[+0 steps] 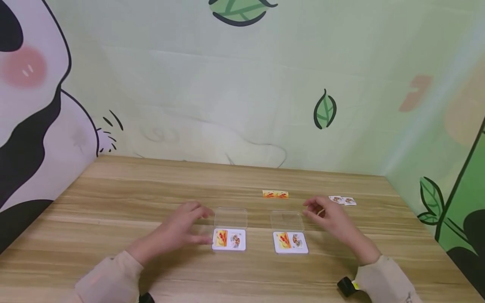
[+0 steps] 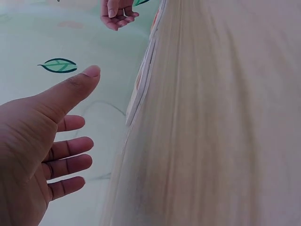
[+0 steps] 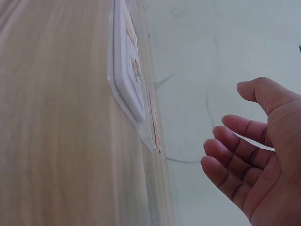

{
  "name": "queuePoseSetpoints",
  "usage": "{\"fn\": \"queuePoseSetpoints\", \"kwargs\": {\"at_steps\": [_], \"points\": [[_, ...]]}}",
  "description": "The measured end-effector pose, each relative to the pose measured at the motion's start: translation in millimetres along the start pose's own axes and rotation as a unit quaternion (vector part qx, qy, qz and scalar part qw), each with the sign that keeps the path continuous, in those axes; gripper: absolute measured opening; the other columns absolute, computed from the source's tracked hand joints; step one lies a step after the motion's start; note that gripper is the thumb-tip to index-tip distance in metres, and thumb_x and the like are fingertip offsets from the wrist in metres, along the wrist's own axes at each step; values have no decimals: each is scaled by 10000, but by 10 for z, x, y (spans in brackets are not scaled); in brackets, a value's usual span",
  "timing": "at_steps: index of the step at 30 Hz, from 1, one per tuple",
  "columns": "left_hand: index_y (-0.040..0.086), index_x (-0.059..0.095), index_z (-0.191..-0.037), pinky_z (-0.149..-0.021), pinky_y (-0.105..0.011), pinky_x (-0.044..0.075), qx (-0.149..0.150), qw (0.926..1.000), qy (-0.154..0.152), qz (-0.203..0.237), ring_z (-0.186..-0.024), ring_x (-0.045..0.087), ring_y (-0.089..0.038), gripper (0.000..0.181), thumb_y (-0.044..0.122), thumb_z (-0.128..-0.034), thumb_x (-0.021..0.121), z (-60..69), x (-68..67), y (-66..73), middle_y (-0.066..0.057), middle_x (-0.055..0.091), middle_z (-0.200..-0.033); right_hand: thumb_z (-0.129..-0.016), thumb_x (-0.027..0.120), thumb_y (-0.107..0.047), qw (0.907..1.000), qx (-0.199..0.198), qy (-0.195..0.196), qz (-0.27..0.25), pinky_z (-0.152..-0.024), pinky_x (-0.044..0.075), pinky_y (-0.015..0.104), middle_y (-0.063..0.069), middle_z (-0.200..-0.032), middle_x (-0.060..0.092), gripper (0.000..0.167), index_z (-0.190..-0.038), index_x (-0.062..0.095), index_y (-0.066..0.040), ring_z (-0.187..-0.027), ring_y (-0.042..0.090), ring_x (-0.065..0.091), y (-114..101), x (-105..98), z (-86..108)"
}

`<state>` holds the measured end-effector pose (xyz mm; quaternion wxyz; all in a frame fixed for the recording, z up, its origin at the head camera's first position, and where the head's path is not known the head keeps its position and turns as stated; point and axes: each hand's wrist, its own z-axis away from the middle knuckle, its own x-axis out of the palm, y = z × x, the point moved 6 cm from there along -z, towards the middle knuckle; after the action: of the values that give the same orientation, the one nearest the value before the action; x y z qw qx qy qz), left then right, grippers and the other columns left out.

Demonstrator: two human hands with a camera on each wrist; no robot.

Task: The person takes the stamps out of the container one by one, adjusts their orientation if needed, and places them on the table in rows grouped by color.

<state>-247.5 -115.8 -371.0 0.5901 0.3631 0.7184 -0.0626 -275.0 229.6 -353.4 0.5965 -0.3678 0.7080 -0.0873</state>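
Two small flat cases stand side by side on the table, each with a clear lid folded back. The left case carries an orange-yellow picture card and a white picture card on its white base; the right case bears a similar pair. Just left of the left case hovers my left hand, thumb and fingers apart, holding nothing. My right hand is beside the right case's clear lid, its fingers loosely bent around nothing. In the right wrist view that hand is off the tabletop.
Beyond the cases lies a strip of orange-yellow cards. White picture cards lie behind my right hand. The wooden table meets a printed wall at its back edge.
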Motion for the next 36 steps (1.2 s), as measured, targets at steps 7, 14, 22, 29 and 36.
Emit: {"fn": "queuePoseSetpoints", "kwargs": {"at_steps": [7,14,22,29,36], "points": [[142,627,-1165,-858,-388,512,45,9997,-63,-218,-969,578,-176,617,471,-677,814,4,58,35,9,614,-1033,-894,670,-168,9999,-70,-131,-27,-688,513,215,33,-889,629,235,-1056,641,-1,-802,80,548,-45,62,-6],[138,624,-1166,-913,-439,501,172,9994,-76,-276,-1019,582,-214,646,471,-649,823,-5,109,92,-2,619,-1065,-887,668,-124,9994,-213,-276,-47,-666,523,210,7,-848,639,225,-1062,632,13,-766,30,546,-99,142,-9],[120,625,-1168,-936,-447,487,156,9995,-33,-275,-1023,583,-205,655,475,-652,818,2,111,95,10,628,-1047,-872,671,-95,9964,-649,-464,-303,-646,524,206,9,-846,628,254,-1084,617,34,-748,0,538,-264,281,-44],[133,628,-1157,-961,-466,472,178,9995,-30,-246,-1048,581,-216,631,474,-659,812,13,140,106,-1,633,-1081,-871,677,-114,9934,-825,-621,-492,-646,532,217,23,-866,638,260,-1076,624,36,-772,23,555,-383,370,-34],[145,631,-1149,-970,-469,464,119,9997,-55,-224,-1059,577,-213,619,461,-651,820,6,151,100,-3,635,-1098,-885,670,-143,9927,-739,-797,-520,-658,533,217,37,-892,613,283,-1102,617,31,-777,44,554,-454,435,-29]]}}
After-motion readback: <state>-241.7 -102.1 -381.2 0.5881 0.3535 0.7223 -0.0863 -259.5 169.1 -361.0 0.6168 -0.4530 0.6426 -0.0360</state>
